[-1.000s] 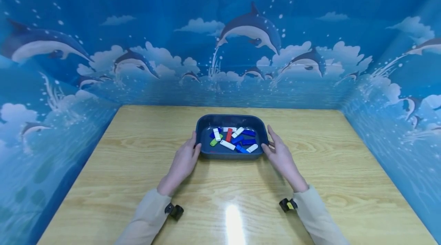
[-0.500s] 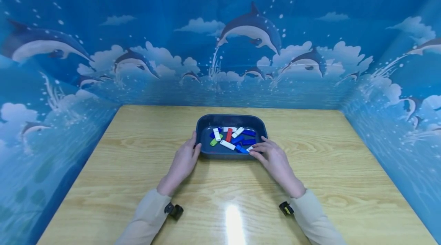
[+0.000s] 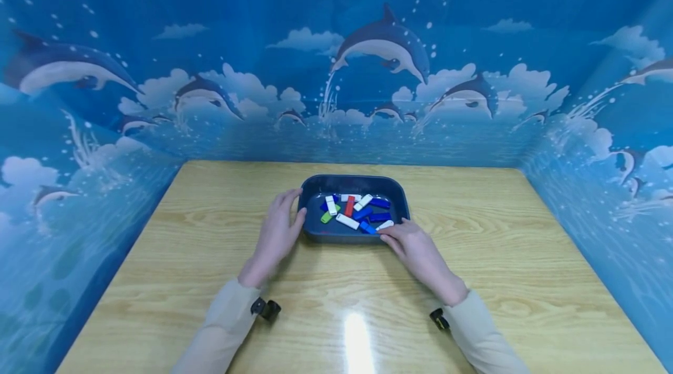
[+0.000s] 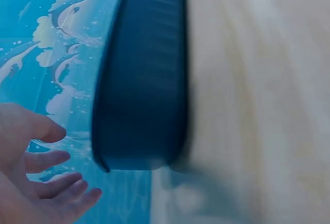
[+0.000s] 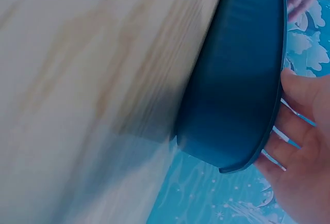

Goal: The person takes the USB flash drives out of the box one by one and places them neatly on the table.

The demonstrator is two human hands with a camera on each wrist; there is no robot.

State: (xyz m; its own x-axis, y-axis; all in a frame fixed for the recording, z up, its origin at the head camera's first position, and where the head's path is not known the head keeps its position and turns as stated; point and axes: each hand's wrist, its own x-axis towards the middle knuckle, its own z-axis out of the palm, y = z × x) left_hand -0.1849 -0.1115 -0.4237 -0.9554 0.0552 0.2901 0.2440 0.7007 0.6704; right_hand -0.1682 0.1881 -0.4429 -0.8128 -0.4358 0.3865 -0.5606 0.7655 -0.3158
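Note:
A dark blue rectangular bin (image 3: pixel 321 235) stands on the table, with several small sticks that look like USB flash drives lying in it. Among them are a red stick (image 3: pixel 349 205), a green one (image 3: pixel 326 217), a white one (image 3: pixel 347 221) and a blue one (image 3: pixel 368 227). My left hand (image 3: pixel 276 232) is at the bin's left side, fingers loosely spread; the left wrist view shows it apart from the wall. My right hand (image 3: pixel 417 250) reaches over the front right corner, fingertips beside a white stick (image 3: pixel 385 225) and the blue one. The bin wall hides those fingers in the right wrist view.
The wooden table (image 3: pixel 210 257) extends around the bin on all sides. A blue curtain (image 3: pixel 336 134) printed with dolphins encloses its back and both sides. Each sleeve carries a small black wrist camera (image 3: pixel 266 308).
My right hand has moved from the bin's right side inward over its front right corner, fingers dipping in. My left hand has shifted slightly up along the left side. The bin stays put.

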